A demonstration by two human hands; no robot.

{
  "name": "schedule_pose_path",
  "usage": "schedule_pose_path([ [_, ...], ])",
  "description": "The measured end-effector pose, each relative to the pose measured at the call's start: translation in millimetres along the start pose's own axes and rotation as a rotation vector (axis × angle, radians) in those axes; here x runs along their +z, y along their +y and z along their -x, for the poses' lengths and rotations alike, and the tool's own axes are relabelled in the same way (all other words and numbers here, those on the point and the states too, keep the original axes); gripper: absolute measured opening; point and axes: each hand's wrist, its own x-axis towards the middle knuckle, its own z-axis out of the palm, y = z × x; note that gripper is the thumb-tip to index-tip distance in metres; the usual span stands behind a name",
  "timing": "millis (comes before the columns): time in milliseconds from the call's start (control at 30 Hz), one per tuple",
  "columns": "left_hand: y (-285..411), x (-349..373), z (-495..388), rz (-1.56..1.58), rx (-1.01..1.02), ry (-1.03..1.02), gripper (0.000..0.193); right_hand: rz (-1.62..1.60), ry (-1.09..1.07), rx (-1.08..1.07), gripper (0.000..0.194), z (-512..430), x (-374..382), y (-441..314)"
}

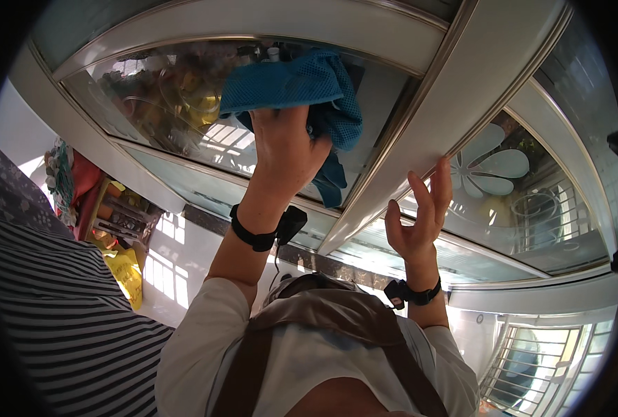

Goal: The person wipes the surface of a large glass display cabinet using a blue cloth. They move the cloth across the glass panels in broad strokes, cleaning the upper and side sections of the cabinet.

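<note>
A blue mesh-textured cloth (288,83) is bunched up in my left hand (288,146), against the glass pane (183,125) of a pale metal-framed door. Part of the cloth hangs below my fingers, which it partly hides. To the right, my right hand (421,208) holds nothing; its fingers are spread, with fingertips at the edge of the upright frame (429,125). Beside it is a second glass pane with a frosted flower pattern (491,161). Both wrists wear black bands with small devices attached.
At the left, a person in a striped garment (69,323) is close beside me. Behind them are a wooden rack (126,213) and a yellow bag (126,273). A barred window (528,359) shows at the lower right. Metal frame bars run between the panes.
</note>
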Motion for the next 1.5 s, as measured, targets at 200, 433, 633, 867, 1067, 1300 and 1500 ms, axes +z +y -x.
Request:
schedule_pose_path([
  [200,13.8,16.5,3.3,-0.017,0.135,0.023,0.047,0.0,-0.016,0.023,0.055,-3.0,-1.0,-1.2],
  [433,5.7,16.5,35.1,-0.202,0.147,-0.087,0.068,0.05,-0.048,0.004,0.053,-3.1,-6.7,1.8],
  [633,17.9,8.1,16.0,-0.182,0.18,-0.079,0.048,0.033,-0.061,0.021,0.051,-2.9,-7.7,0.1],
  [867,14.3,5.8,20.3,-0.287,0.187,-0.134,0.069,-0.005,-0.049,0.003,0.05,-6.8,-6.2,3.6],
  [1067,10.1,2.4,14.7,-0.22,0.151,-0.12,0.064,-0.014,-0.052,-0.003,0.049,-7.2,-6.1,1.0],
  [1300,15.4,-2.3,8.0,-0.089,0.082,-0.169,0.048,-0.012,-0.058,0.015,0.049,-4.9,-6.3,0.1],
  [1500,23.8,-3.1,3.5,-0.17,0.117,-0.194,0.054,-0.009,-0.073,-0.006,0.05,-5.6,-7.7,1.0],
])
